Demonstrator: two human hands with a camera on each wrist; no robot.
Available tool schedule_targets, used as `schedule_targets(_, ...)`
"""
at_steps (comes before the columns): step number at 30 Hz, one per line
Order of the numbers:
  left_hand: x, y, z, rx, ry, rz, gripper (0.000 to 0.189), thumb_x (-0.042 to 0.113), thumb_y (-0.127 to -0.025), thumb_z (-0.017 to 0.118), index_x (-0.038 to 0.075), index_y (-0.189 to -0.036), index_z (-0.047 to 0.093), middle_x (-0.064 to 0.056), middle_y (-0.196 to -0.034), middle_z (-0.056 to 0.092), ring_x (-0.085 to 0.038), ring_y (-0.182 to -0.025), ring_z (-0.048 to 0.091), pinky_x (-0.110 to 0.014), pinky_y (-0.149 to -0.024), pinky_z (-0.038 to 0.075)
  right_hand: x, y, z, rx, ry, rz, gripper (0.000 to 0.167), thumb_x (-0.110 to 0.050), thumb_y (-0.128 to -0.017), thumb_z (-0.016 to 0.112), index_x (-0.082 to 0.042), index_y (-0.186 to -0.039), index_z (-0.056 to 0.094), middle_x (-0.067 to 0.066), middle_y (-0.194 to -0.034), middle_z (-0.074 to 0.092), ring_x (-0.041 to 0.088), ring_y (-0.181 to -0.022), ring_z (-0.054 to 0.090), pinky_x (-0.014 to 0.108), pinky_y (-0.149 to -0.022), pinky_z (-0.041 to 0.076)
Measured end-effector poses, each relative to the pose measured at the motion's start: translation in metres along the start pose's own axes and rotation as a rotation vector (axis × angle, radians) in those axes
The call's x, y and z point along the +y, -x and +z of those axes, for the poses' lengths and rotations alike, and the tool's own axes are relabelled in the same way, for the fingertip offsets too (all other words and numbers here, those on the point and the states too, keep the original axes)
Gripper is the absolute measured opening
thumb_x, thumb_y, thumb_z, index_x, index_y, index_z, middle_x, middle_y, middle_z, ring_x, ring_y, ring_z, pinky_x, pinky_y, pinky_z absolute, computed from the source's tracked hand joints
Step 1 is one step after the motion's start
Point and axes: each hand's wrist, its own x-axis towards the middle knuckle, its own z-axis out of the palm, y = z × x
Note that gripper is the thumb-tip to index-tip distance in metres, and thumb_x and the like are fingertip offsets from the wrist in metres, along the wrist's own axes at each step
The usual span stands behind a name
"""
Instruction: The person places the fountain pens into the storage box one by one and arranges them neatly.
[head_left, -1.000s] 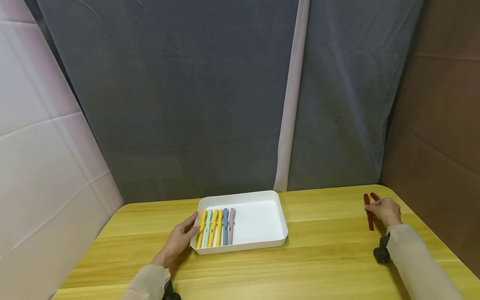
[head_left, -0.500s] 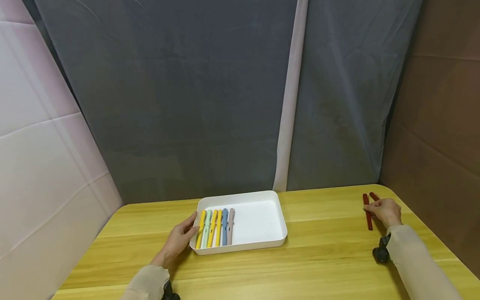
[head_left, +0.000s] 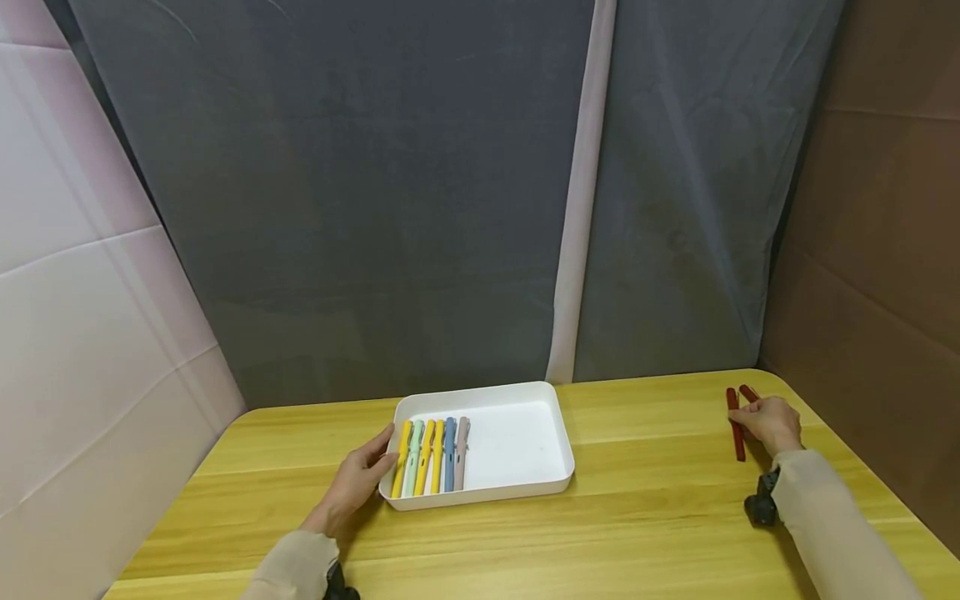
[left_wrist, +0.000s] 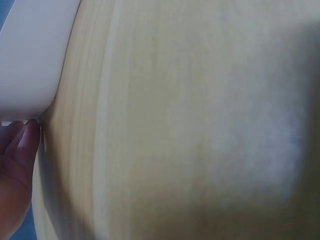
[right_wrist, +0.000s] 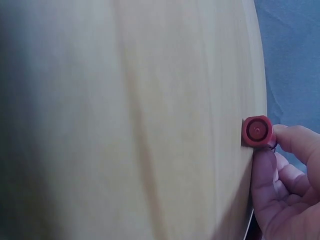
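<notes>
Against the left side of a white tray, my left hand holds the rim, thumb near the inner edge. In the left wrist view, fingertips touch the tray's outer wall. Inside, a row of pens lies at the left: several yellow pens, a mint green pen, a blue pen and a greyish-pink pen. Far right, my right hand pinches a red pen lying on the table; its round end faces the right wrist camera. A second red pen is partly hidden behind the hand.
The wooden table has a rounded back right corner. A grey curtain hangs behind it, a pale panel stands at left and a brown panel at right.
</notes>
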Motion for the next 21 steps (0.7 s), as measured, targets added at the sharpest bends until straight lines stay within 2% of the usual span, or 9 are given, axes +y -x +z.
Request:
schedule_targets(13,0.0009,0.0015,-0.0001,-0.004,-0.011,-0.029,0.057,0.013,-0.098,0.049,0.006,-0.149,0.024,-0.018,-0.153,0.024,-0.034,-0.140,0.023,-0.049,-0.111,0.024,-0.0006,0.0038,-0.0025,-0.014,-0.036,0.009,0.029,-0.020,-0.085,0.067,0.008,-0.078,0.065,0.005,-0.062,0.061,0.023,-0.065,0.051,0.030,-0.058,0.035)
schedule_targets(21,-0.0001,-0.0004,0.0005,-0.002,-0.024,-0.051,0.058,0.015,-0.098,0.049,0.008,-0.149,0.024,-0.016,-0.154,0.023,-0.034,-0.141,0.021,-0.049,-0.112,0.022,-0.0016,0.0019,-0.0007,-0.002,-0.049,0.048,0.026,-0.019,-0.084,0.067,0.005,-0.075,0.064,0.005,-0.062,0.059,0.023,-0.065,0.049,0.030,-0.057,0.035)
